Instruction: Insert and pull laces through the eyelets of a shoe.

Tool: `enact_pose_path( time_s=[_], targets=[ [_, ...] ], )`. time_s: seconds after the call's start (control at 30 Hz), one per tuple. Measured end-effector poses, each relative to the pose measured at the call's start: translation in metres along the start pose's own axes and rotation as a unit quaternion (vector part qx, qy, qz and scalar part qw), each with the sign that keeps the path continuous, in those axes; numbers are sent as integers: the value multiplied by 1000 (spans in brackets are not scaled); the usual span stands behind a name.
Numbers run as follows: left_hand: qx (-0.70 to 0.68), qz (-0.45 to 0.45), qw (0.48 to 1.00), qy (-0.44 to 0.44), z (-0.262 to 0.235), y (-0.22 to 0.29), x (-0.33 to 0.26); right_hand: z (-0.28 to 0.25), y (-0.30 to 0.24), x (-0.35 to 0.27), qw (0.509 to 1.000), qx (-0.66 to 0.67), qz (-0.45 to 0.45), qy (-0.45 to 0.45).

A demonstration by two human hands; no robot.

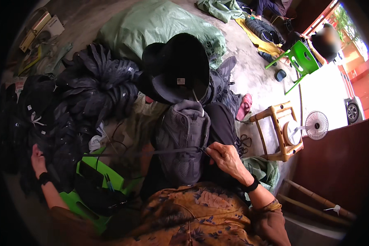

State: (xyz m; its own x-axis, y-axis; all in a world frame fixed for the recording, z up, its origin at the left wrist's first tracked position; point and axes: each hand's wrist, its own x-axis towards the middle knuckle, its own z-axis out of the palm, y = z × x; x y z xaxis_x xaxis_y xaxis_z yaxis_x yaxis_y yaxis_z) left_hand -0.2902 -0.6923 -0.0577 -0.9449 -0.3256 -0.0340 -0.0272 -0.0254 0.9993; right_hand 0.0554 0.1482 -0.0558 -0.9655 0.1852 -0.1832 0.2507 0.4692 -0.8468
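A dark grey mesh shoe (pixel 183 141) lies across my lap, its tongue and collar pointing away from me. A long dark shoelace (pixel 151 152) crosses the shoe and runs taut out to the left. My right hand (pixel 227 160) pinches the lace at the shoe's right edge; its fingertips partly hide the spot. Far out at the left, my left hand (pixel 38 160) has its fingers curled at the lace's other end, dim against the dark pile. Just beyond the shoe stands a black, open-topped container (pixel 178 67) with a white label inside.
Piles of black shoe parts (pixel 98 82) lie at the left, with a green sack (pixel 151 24) behind. A green plastic stool (pixel 80 205) holding tools stands by my left arm. At the right are a bamboo stool (pixel 276 131) and a small fan (pixel 317 125). Another person sits near a green chair (pixel 301 59).
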Motion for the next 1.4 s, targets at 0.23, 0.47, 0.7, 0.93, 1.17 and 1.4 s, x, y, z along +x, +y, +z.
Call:
enact_pose_path(
  time_s=[0.23, 0.47, 0.7, 0.93, 1.17, 1.4],
  targets=[
    [52, 77, 939, -332, 411, -4, -299, 2, 1, 0, 998, -50, 21, 20],
    [143, 283, 851, -420, 521, -26, -414, 22, -7, 5, 958, -236, -112, 121],
    [201, 263, 849, -412, 517, -10, -421, 21, 11, 5, 987, -106, -88, 86],
    [356, 473, 715, -372, 524, -2, -429, 22, 10, 4, 987, -92, -89, 98],
    [471, 542, 595, -361, 534, 15, -436, 22, 7, 3, 984, -114, -91, 106],
    [557, 626, 396, -376, 548, 16, -448, 18, 3, 1, 983, -136, -83, 96]
  ],
)
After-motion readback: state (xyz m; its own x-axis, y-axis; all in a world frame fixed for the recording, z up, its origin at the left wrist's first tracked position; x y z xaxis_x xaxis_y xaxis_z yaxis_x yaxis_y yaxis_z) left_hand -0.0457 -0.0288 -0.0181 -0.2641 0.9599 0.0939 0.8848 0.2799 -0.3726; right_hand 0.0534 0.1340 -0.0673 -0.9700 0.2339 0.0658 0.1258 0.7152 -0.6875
